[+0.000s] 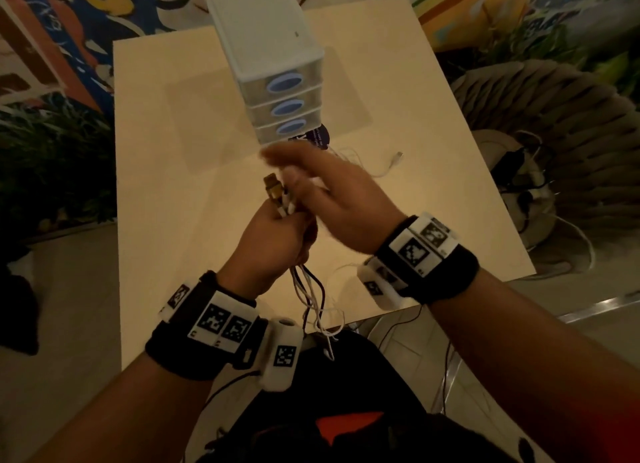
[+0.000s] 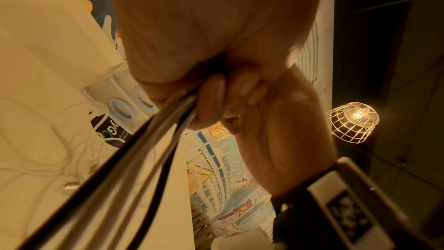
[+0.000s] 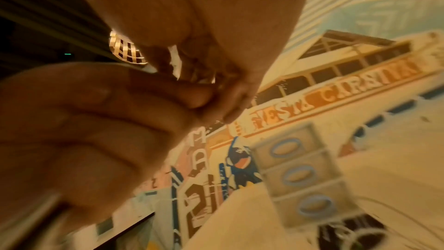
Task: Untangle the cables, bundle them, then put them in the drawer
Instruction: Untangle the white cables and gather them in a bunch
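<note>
My left hand (image 1: 277,235) grips a bundle of black and white cables (image 1: 310,289) in a fist above the table's near half. Their plug ends (image 1: 275,192) stick out above the fist, and the tails hang past the table edge. In the left wrist view the cables (image 2: 134,159) run out from under the curled fingers. My right hand (image 1: 322,192), blurred, sits just over the fist, with thumb and fingers pinching a white cable there. A loose white cable (image 1: 389,166) trails behind it on the table. The three-drawer unit (image 1: 277,81) stands beyond, all drawers closed.
The cream table (image 1: 173,157) holds a dark round label (image 1: 320,135) by the unit's base. More loose white cable (image 2: 79,140) lies near the drawers (image 2: 120,113). A wicker chair (image 1: 554,116) stands at the right and a wire-cage lamp (image 2: 353,121) glows nearby.
</note>
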{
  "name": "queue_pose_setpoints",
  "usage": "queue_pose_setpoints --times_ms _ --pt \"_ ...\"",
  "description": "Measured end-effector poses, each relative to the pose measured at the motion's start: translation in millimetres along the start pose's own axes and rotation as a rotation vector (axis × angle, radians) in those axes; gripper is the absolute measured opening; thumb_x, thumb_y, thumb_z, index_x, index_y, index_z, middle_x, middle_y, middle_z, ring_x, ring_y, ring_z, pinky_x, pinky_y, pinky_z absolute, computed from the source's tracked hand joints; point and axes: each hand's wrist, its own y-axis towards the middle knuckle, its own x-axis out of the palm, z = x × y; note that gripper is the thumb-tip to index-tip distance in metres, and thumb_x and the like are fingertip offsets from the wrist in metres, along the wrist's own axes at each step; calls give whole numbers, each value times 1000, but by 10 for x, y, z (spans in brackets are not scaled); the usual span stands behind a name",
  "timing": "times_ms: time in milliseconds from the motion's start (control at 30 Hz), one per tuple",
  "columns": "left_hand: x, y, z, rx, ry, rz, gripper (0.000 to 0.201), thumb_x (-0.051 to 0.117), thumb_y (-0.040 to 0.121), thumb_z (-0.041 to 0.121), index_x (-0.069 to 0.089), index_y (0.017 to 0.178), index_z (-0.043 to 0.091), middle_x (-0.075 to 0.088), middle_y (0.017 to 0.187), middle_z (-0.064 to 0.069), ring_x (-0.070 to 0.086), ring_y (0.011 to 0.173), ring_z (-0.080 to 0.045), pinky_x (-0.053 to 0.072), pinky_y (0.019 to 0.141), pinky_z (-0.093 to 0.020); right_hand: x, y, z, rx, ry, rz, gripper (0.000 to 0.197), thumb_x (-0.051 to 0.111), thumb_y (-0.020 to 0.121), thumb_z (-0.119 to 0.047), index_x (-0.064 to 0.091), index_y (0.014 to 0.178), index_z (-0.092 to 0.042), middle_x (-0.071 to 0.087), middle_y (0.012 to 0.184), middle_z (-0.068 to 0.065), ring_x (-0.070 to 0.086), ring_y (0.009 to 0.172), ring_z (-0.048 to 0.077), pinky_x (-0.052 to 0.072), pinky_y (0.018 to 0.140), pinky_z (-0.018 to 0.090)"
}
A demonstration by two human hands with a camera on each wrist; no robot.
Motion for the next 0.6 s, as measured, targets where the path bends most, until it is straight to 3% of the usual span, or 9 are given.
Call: queue_pose_setpoints --times_ms 100,167,233,300,367,433,600 --pt "-53 47 -86 -78 -124 -39 32 44 110 24 69 93 13 26 55 -2 17 46 -14 17 47 -27 -264 74 550 174 -33 309 29 45 106 -33 58 129 -22 67 116 -7 67 100 12 56 87 34" --pt "-97 73 -138 -93 -143 -20 31 42 110 24 67 99 9 24 55 -2 16 45 -12 16 46 -26 -508 139 1081 416 -188 392 27 49 101 -40 62 116 -22 70 106 -3 69 92 19 56 86 40" --pt "-135 96 -216 -105 -152 -7 31 42 110 23 66 98 8 24 55 -2 16 44 -12 16 46 -26 -728 184 1589 673 -345 290 28 57 98 -41 60 118 -22 69 108 2 66 96 24 51 87 34" --pt "-158 121 -282 -114 -153 1 31 42 110 23 66 99 7 25 53 -1 15 44 -13 17 46 -25 -849 223 1946 809 -514 70 40 62 95 -29 52 133 -25 60 124 9 59 111 30 45 89 34" --pt "-170 147 -323 -117 -157 9 31 42 110 23 65 100 5 25 52 0 14 44 -13 17 45 -23 -858 297 2097 801 -687 -168 54 64 92 -18 48 142 -27 46 139 13 52 123 35 45 97 40" --pt "-172 170 -340 -116 -154 12 30 43 109 22 65 100 4 25 53 0 14 44 -13 17 45 -23 -818 362 2163 722 -808 -324 58 69 90 -22 50 143 -30 40 145 13 51 126 37 45 102 43" --pt "-156 264 -319 -102 -129 1 29 43 109 21 66 100 4 25 54 -3 17 43 -13 19 44 -23 -758 373 2175 644 -995 -409 36 64 94 -45 63 126 -28 50 134 13 51 121 38 42 101 45"
